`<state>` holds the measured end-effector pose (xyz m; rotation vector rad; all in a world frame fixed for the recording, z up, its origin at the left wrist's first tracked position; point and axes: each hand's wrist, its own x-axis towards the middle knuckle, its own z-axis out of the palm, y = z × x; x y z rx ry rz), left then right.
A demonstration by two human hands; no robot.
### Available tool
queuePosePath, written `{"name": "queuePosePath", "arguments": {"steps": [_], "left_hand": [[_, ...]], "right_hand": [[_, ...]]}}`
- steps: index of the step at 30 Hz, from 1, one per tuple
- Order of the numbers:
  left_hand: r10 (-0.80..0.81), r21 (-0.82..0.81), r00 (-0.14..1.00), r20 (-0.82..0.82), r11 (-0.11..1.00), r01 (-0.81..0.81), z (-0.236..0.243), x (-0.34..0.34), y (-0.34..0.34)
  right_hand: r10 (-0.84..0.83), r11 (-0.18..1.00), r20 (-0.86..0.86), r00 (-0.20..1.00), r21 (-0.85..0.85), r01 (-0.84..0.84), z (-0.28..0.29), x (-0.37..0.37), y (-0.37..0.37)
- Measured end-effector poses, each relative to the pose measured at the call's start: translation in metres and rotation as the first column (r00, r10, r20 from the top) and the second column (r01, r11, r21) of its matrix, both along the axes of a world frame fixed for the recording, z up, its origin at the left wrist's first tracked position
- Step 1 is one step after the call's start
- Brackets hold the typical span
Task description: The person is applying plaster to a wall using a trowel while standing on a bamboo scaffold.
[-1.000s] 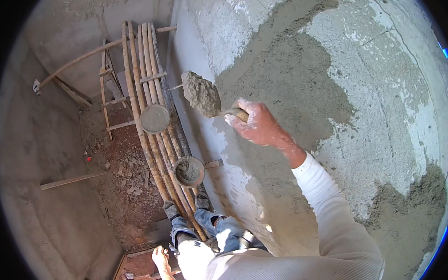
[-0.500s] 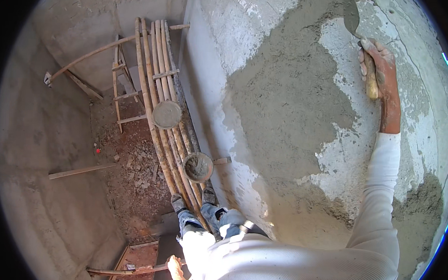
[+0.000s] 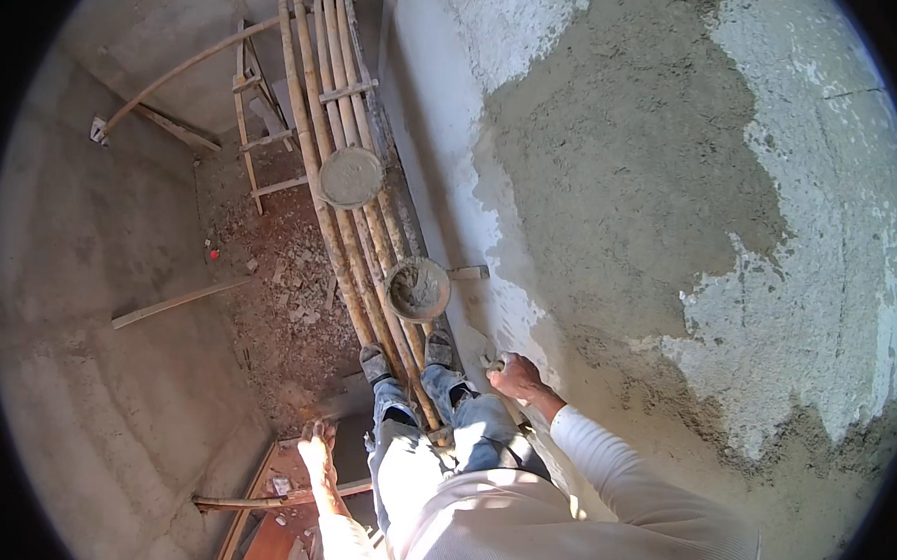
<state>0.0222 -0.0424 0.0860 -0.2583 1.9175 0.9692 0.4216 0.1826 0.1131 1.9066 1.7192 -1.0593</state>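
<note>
Reaching down toward five o'clock from the middle of the view, the right hand [image 3: 520, 378] is low beside the wall, its wrist nearly straight and its forearm slanting up and inward from the white sleeve [image 3: 601, 447]. Its fingers are wrapped tightly around the handle of a trowel [image 3: 487, 361], which points toward eleven o'clock from the knuckles; the blade blends into the pale wall [image 3: 426, 99], so whether it touches the surface cannot be told.

At seven o'clock the left hand [image 3: 317, 448] hangs out from the body, forearm rising nearly upright from the lower edge, fingers bent; whether they pinch anything cannot be told.

Just off the centre, a round bucket [image 3: 441, 305] partly filled with grey mortar [image 3: 415, 287] sits on the bamboo poles [image 3: 326, 105]. Toward half past ten on the same poles stands a fuller container [image 3: 351, 178], grey almost to its rim. The shod feet [image 3: 374, 363] stand near six o'clock, close below the bucket. At two o'clock a broad patch of darker plaster [image 3: 634, 168] covers part of the wall.
</note>
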Motion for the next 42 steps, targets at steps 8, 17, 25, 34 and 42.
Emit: {"name": "queuePosePath", "arguments": {"steps": [8,17,25,34,42], "left_hand": [[-0.380,-0.130,0.919,0.105,0.911,0.392,-0.159,0.005,0.013],[-0.820,-0.026,0.570,-0.052,0.571,0.820,-0.380,0.083,0.110],[-0.799,0.000,0.598,-0.063,0.599,0.801,-0.444,0.100,0.163],[-0.793,0.016,0.606,0.053,0.608,0.794,-0.444,0.142,0.148],[-0.553,0.121,0.826,0.109,0.832,0.541,-0.482,0.165,0.192]], "right_hand": [[0.240,0.943,0.158,0.958,-0.274,-0.191,-0.223,-0.036,0.057],[0.785,0.619,0.091,0.612,-0.139,-0.773,-0.468,-0.106,0.151],[0.626,0.712,-0.109,0.772,0.482,-0.510,-0.346,-0.067,0.097],[0.634,0.767,0.021,0.773,0.115,-0.632,-0.418,0.040,0.102],[0.265,0.964,-0.012,0.964,0.025,-0.265,-0.423,0.020,0.077]]}}
